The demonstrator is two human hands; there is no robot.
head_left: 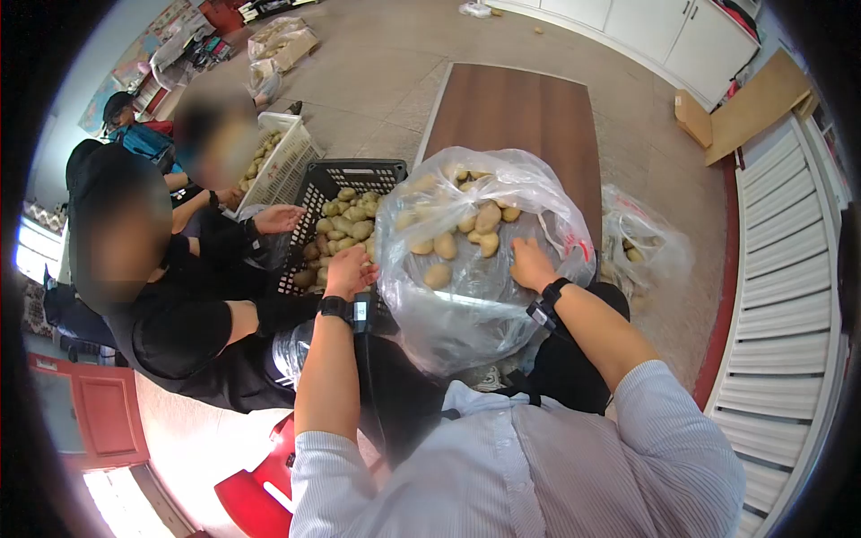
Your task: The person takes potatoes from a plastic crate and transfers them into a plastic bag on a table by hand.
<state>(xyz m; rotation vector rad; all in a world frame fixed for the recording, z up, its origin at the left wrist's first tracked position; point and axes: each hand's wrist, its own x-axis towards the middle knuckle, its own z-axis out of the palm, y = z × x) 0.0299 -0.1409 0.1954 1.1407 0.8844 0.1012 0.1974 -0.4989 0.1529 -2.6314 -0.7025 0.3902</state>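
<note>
A large clear plastic bag (466, 309) stands open in front of me, with several potatoes (488, 217) inside. My right hand (533, 265) is over the bag's right side, fingers loosely bent and apart, with nothing visible in them. It is to the right of the potatoes and apart from them. My left hand (348, 271) is at the bag's left edge, beside a black crate (303, 193) of potatoes. Its fingers are curled, and what they hold, if anything, is hidden. Both wrists carry dark straps with devices.
A brown board-topped table (516, 112) lies beyond the bag. On the left, a seated person in black (193, 305) reaches one hand (278, 219) toward the crate. Behind are a white crate (282, 170) of potatoes and other people. Another plastic bag (646, 247) lies right; a white radiator (776, 341) lines the wall.
</note>
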